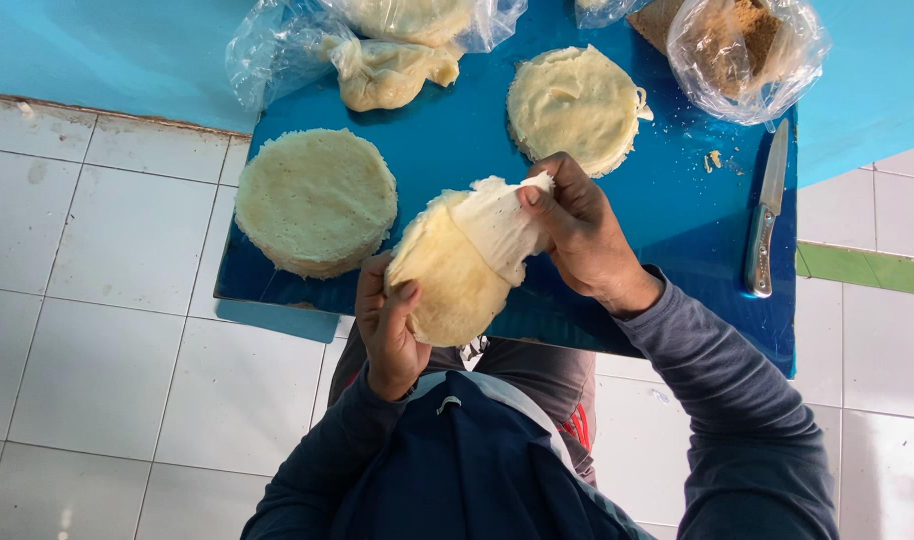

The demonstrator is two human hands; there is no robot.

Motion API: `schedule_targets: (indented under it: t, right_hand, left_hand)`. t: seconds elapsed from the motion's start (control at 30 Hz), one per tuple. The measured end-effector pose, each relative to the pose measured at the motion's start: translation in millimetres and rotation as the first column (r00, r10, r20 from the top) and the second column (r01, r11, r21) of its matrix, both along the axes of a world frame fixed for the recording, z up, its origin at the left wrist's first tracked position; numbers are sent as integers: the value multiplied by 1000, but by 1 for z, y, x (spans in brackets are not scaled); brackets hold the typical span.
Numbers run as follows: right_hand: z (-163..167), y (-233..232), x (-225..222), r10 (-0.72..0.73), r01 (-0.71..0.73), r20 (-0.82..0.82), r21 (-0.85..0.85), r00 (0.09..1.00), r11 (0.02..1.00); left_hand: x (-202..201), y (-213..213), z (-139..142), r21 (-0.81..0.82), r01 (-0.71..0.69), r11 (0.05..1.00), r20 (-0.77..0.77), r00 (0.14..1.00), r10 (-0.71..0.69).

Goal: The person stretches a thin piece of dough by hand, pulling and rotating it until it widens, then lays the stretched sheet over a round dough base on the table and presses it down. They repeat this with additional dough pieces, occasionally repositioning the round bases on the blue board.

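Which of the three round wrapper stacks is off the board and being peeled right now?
The middle stack, gripped by the left hand while the right hand peels a sheet; the other two lie on the blue board.

Food-prep spot, prob. home kitchen: white tiled floor (107, 300), blue board (457, 150), flatbread stacks (317, 200), knife (767, 215).

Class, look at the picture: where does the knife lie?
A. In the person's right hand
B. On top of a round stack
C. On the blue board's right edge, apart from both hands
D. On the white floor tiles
C: the knife lies untouched along the right edge of the blue board, while both hands hold a pale sheet stack.
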State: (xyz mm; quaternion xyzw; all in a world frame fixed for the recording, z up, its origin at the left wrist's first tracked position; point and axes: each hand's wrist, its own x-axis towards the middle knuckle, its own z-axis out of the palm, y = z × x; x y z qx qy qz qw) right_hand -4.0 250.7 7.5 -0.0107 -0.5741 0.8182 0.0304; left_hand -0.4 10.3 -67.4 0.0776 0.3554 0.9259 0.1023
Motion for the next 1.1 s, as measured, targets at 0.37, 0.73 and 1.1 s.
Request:
schedule_targets:
  t: [0.37,0.73,1.1]
  right_hand:
    - [13,2,2,-17,10,86,82,996,997]
    - [30,33,1,-228,229,25,-33,973,973]
    - [34,140,-32,-478,641,-453,335,753,691]
  left_hand:
    - [-10,-8,13,109,-88,990,73,994,80]
    - [-19,-5,19,114,-57,992,113,993,44]
    - [-25,-8,22,33,-31,999,102,994,27]
